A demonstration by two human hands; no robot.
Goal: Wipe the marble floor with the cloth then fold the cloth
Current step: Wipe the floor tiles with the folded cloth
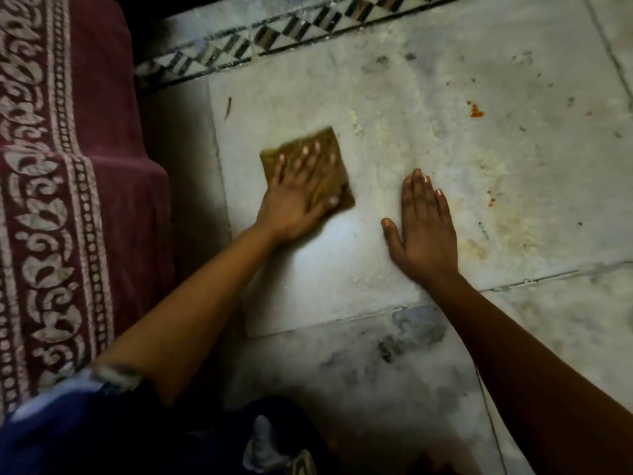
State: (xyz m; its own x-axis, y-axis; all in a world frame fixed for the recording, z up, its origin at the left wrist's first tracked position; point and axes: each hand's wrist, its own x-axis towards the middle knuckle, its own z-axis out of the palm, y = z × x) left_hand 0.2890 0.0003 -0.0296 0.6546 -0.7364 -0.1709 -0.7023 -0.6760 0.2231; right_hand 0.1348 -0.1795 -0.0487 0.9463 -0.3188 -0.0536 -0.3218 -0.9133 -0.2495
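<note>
A small square brownish-yellow cloth [334, 150] lies flat on the white marble floor [462, 159], left of centre. My left hand [296, 197] presses down on the cloth with its fingers spread straight; the cloth's edges look blurred. To the right of it, my right hand [423, 231] rests flat on the bare marble, fingers straight and together, apart from the cloth. The marble around the hands carries yellowish smears and orange-red spots [476, 111] toward the right.
A maroon fabric with a white patterned border [58, 186] covers a raised edge along the left. A black-and-white inlaid strip [291, 32] runs across the floor at the top. Dark grey stains [394, 344] mark the slab nearest me. My dark blue clothing [85, 433] fills the bottom left.
</note>
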